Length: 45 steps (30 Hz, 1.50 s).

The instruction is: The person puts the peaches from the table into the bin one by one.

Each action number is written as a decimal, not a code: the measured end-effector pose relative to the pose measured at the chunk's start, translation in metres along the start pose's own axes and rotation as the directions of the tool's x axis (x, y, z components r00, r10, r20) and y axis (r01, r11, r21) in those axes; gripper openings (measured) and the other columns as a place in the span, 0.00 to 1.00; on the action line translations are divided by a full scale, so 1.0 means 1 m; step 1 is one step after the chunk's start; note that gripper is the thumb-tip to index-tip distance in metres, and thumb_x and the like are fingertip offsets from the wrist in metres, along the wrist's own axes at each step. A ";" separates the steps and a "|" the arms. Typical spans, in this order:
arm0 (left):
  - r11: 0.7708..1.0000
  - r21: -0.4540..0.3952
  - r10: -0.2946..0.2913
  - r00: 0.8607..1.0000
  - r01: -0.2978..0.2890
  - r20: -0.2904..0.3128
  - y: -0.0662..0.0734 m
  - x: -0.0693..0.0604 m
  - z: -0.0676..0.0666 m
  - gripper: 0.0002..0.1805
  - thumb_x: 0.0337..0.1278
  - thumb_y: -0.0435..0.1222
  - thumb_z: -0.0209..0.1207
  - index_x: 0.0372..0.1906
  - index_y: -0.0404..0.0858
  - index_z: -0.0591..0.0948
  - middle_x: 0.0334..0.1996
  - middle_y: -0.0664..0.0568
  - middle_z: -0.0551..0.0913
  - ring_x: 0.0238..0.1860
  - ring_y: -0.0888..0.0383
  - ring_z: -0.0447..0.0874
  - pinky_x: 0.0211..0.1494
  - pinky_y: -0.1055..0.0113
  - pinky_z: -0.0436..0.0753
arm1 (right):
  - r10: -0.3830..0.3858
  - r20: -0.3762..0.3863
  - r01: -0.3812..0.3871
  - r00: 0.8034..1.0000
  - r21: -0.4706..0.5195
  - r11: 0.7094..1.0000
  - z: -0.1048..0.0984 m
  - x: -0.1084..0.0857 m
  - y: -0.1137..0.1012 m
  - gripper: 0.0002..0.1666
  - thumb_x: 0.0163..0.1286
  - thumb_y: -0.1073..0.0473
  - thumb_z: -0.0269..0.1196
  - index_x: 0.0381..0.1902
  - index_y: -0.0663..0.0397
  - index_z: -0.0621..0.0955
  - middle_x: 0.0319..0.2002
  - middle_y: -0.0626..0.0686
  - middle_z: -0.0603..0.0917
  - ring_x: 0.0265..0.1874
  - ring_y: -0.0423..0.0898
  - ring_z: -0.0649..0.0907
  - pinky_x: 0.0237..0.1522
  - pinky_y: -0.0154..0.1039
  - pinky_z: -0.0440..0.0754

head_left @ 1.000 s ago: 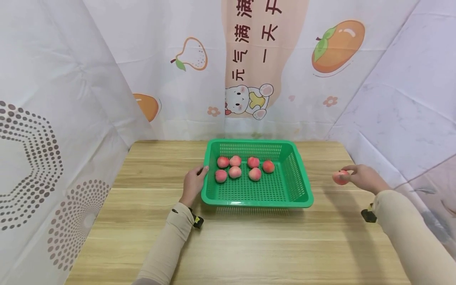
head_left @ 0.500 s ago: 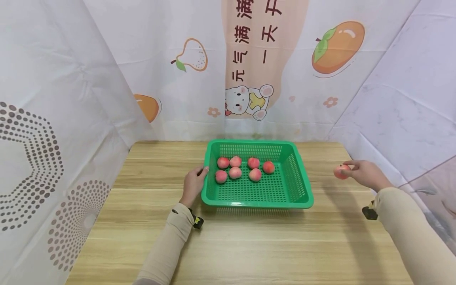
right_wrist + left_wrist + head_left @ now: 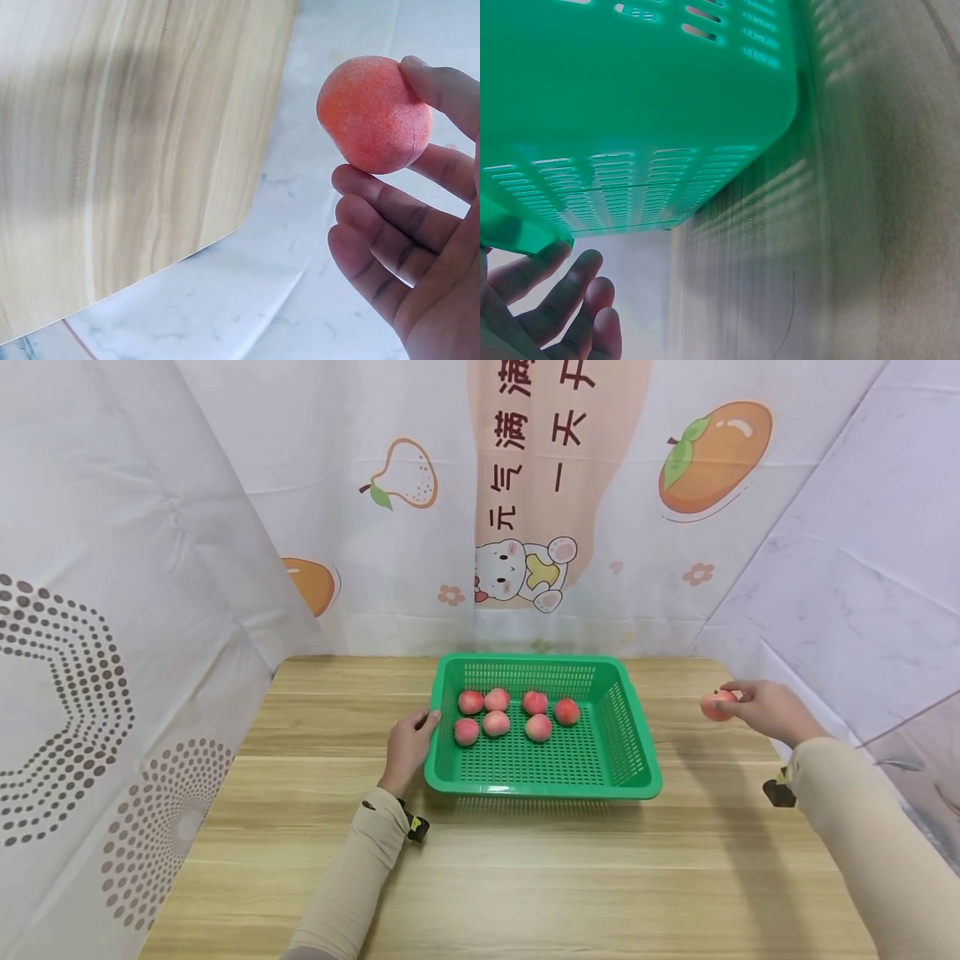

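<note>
A green plastic basket (image 3: 540,791) with slotted walls stands on the table, and several pink-red peaches (image 3: 495,722) lie inside on its left and middle part. My left hand (image 3: 408,746) holds the basket's left rim between thumb and index finger; in the left wrist view the other fingers (image 3: 562,304) lie outside the wall, apart from it. Off to the basket's right, my right hand (image 3: 772,710) pinches one peach (image 3: 716,706) in the air above the table. The right wrist view shows this peach (image 3: 371,112) between thumb and fingertips, the lower fingers loosely bent below it.
The wooden table (image 3: 480,885) has its right edge under my right forearm. Printed curtains (image 3: 375,568) hang behind the table and along both sides. Dark wrist camera mounts (image 3: 780,789) sit on both wrists.
My right hand has moved a little farther back and up with the peach. The left hand and the basket have stayed in place.
</note>
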<state>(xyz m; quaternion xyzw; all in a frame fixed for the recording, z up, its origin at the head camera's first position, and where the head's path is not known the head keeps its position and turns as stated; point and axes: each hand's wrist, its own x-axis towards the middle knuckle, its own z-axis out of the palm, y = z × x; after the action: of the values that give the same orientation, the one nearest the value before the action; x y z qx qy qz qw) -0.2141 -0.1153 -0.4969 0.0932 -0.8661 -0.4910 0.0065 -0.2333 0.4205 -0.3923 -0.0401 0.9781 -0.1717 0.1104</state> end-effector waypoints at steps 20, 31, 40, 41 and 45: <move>1.000 0.002 0.007 1.000 -0.007 -0.002 -0.001 0.000 0.001 0.27 0.70 0.54 0.50 0.61 0.40 0.80 0.55 0.44 0.84 0.55 0.47 0.82 0.56 0.51 0.80 | -0.041 -0.021 0.041 0.999 -0.007 0.999 -0.010 0.014 -0.041 0.44 0.67 0.34 0.59 0.62 0.68 0.73 0.41 0.68 0.84 0.36 0.55 0.81 0.30 0.40 0.74; 1.000 0.003 0.002 1.000 -0.002 -0.002 0.000 0.000 0.001 0.26 0.70 0.53 0.50 0.61 0.40 0.79 0.56 0.43 0.83 0.56 0.47 0.82 0.57 0.50 0.80 | -0.078 -0.031 0.078 0.996 -0.019 0.997 -0.014 0.025 -0.058 0.43 0.68 0.35 0.58 0.63 0.68 0.72 0.48 0.73 0.82 0.42 0.63 0.82 0.39 0.55 0.79; 1.000 -0.005 -0.013 1.000 0.013 0.001 -0.001 0.001 0.000 0.27 0.70 0.54 0.50 0.61 0.41 0.79 0.57 0.43 0.83 0.58 0.46 0.81 0.58 0.50 0.79 | -0.142 -0.070 0.140 0.987 -0.037 0.990 -0.006 0.034 -0.076 0.34 0.68 0.45 0.62 0.60 0.67 0.76 0.41 0.69 0.85 0.36 0.57 0.82 0.36 0.51 0.78; 1.000 -0.007 -0.011 1.000 0.011 0.001 -0.001 0.002 -0.001 0.27 0.70 0.54 0.50 0.61 0.40 0.80 0.56 0.43 0.83 0.58 0.46 0.81 0.58 0.50 0.79 | -0.145 -0.068 0.143 0.987 -0.034 0.989 -0.005 0.034 -0.078 0.34 0.68 0.45 0.62 0.60 0.67 0.76 0.40 0.68 0.85 0.35 0.56 0.82 0.34 0.49 0.78; 1.000 -0.004 -0.004 1.000 0.004 0.000 -0.002 0.001 0.000 0.26 0.70 0.53 0.51 0.61 0.41 0.80 0.56 0.43 0.83 0.57 0.46 0.81 0.58 0.50 0.79 | -0.149 -0.049 0.148 0.988 -0.022 0.989 -0.002 0.036 -0.084 0.33 0.68 0.47 0.63 0.60 0.67 0.76 0.37 0.66 0.85 0.33 0.53 0.81 0.30 0.43 0.75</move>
<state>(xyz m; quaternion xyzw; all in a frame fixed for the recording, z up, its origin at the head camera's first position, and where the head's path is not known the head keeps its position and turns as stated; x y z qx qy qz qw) -0.2149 -0.1166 -0.4982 0.0948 -0.8650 -0.4928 0.0058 -0.2653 0.3379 -0.3684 -0.1095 0.9764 -0.1714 0.0724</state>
